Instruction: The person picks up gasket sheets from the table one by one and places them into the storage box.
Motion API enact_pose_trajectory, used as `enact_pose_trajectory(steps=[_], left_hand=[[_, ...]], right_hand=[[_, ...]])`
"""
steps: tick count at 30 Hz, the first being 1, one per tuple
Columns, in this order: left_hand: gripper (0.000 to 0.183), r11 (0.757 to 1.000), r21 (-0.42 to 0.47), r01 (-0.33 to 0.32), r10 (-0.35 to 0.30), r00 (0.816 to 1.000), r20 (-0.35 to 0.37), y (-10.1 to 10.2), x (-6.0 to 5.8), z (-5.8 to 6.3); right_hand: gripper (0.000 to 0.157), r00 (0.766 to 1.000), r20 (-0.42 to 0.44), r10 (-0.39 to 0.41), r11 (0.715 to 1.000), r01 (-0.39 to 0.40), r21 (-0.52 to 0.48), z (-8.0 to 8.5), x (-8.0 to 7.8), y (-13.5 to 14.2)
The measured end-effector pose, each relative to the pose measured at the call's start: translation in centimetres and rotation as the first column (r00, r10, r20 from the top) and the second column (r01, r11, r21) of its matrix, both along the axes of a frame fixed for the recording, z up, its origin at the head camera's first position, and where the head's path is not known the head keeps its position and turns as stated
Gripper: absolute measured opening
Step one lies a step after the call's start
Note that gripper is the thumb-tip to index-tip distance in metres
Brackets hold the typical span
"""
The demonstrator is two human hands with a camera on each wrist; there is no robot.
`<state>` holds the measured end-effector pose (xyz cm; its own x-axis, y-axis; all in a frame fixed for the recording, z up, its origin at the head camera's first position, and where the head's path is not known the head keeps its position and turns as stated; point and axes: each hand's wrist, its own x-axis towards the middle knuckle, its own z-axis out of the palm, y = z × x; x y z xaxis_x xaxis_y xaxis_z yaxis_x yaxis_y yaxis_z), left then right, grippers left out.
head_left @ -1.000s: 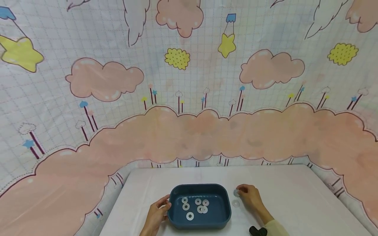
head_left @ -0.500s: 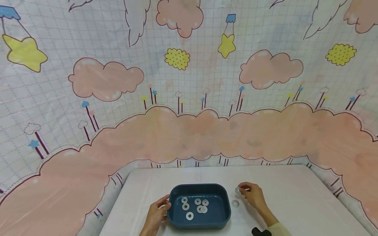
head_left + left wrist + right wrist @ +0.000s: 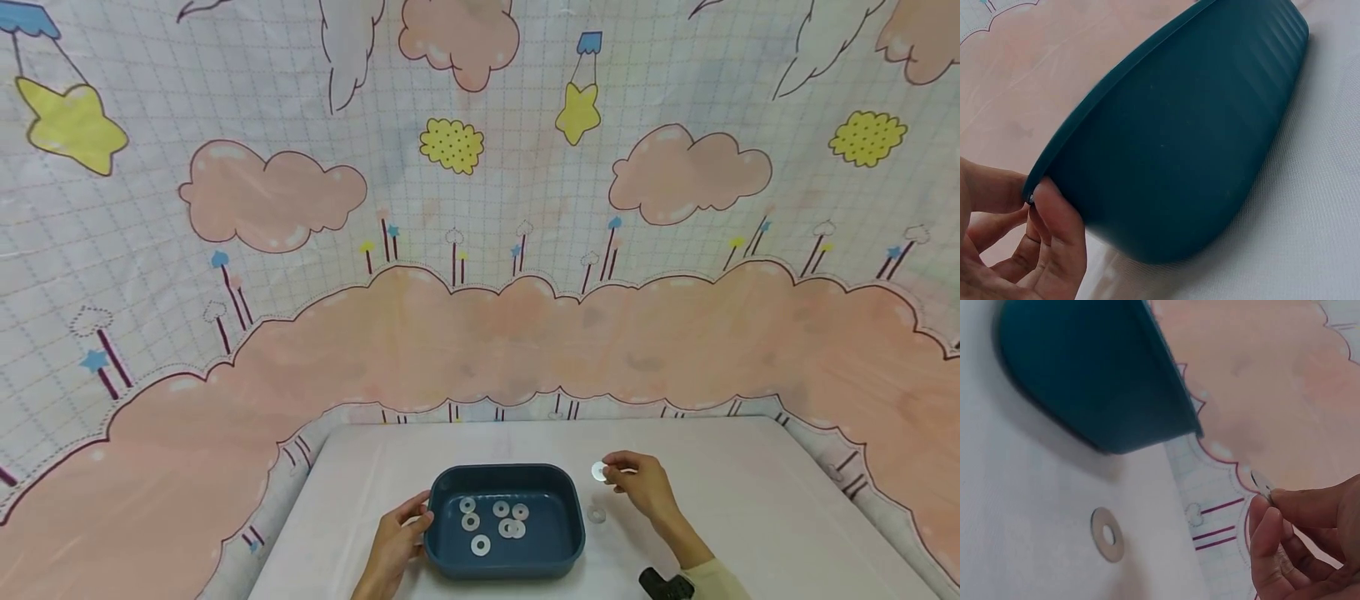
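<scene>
A dark blue rectangular tub [image 3: 504, 570] stands on the white table, several flat metal washers [image 3: 481, 545] lying spread over its floor. My left hand [image 3: 395, 537] pinches the tub's left rim between thumb and fingers, as the left wrist view also shows. To the right of the tub, my right hand [image 3: 643, 487] pinches one washer [image 3: 1262, 482] by its edge, held up above the table. Another washer [image 3: 1107, 535] lies flat on the table between the tub and that hand.
White cloth covers the table [image 3: 375, 454]. Behind it hangs a printed fabric backdrop [image 3: 525, 342] with clouds and stars. A black device [image 3: 666, 585] sits at the right wrist, beside a pale yellow sleeve [image 3: 716, 581].
My right hand has lifted its washer up off the table, first drifting slightly right, then back a little left. The left hand keeps its hold on the tub.
</scene>
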<state>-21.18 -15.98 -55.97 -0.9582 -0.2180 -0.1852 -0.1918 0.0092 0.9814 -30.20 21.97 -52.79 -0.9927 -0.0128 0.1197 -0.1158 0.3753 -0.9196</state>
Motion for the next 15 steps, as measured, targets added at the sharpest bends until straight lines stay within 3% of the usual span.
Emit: enact_pose_trajectory(steps=[15], left_hand=[[0.047,1.0,-0.014,-0.004,0.004,1.0,0.007,0.2,0.1,0.1]], right_hand=[[0.02,0.998,-0.004,0.066,0.991,-0.065,-0.114,2.8,1.2,-1.8]])
